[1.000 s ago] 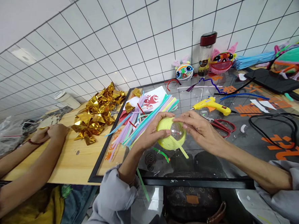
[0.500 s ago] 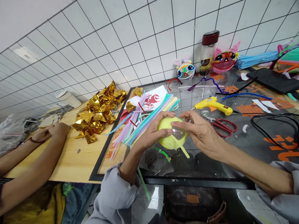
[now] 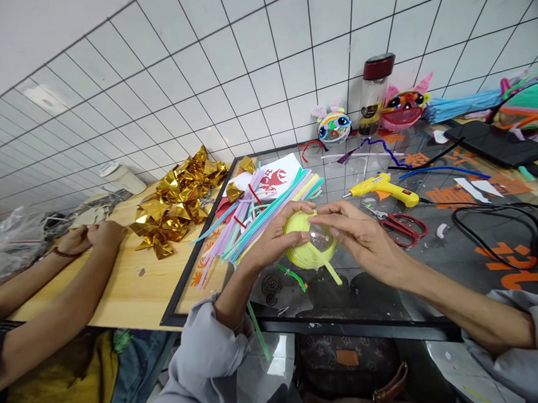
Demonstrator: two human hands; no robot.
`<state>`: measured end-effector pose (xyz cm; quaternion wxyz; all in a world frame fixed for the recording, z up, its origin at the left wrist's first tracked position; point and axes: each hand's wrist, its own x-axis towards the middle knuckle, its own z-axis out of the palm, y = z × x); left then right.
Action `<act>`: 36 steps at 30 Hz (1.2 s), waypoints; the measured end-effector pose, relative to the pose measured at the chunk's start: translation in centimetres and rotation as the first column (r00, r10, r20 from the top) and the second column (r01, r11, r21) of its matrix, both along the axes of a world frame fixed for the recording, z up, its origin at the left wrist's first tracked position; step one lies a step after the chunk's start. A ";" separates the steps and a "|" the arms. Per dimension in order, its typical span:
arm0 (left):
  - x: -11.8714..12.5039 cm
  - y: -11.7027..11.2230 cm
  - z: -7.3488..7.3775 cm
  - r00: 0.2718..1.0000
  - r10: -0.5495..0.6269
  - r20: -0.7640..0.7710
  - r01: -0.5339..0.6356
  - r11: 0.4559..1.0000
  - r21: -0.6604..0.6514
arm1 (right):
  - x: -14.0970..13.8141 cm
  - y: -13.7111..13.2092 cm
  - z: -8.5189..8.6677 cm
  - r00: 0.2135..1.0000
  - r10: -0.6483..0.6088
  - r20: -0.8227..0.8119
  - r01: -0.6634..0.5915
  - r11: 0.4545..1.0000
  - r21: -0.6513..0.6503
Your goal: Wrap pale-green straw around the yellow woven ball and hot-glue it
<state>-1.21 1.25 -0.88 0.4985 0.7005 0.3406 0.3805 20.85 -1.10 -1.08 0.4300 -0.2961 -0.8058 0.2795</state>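
Note:
A clear ball wrapped in yellow pipe cleaner [image 3: 303,254] is held between my two hands above the dark tabletop. Bare plastic shows on its right side, and one yellow end sticks out below. My left hand [image 3: 271,241] wraps round the ball's left side, thumb across its front. My right hand [image 3: 359,232] presses its closed fingertips to the ball's upper right edge; what lies under them is hidden. Behind my left hand is a bundle of coloured pipe cleaners [image 3: 270,216]. A yellow glue gun [image 3: 382,188] and red-handled scissors [image 3: 405,228] lie beyond my right hand.
Gold foil shapes [image 3: 172,210] lie to the left, near another person's clasped hands [image 3: 91,240]. Against the wall are two decorated animal-face balls and a glass bottle [image 3: 374,98]. A black cable [image 3: 495,260] loops at the right, below a black phone [image 3: 497,143].
My right fingers have shifted slightly left along the ball's top edge. The ball and my left hand stay nearly in place.

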 end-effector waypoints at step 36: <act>0.3 0.0 0.4 0.999 0.030 0.015 -0.031 0.999 0.040 | 0.0 -0.1 -0.8 0.974 -0.134 0.181 0.082 0.960 0.269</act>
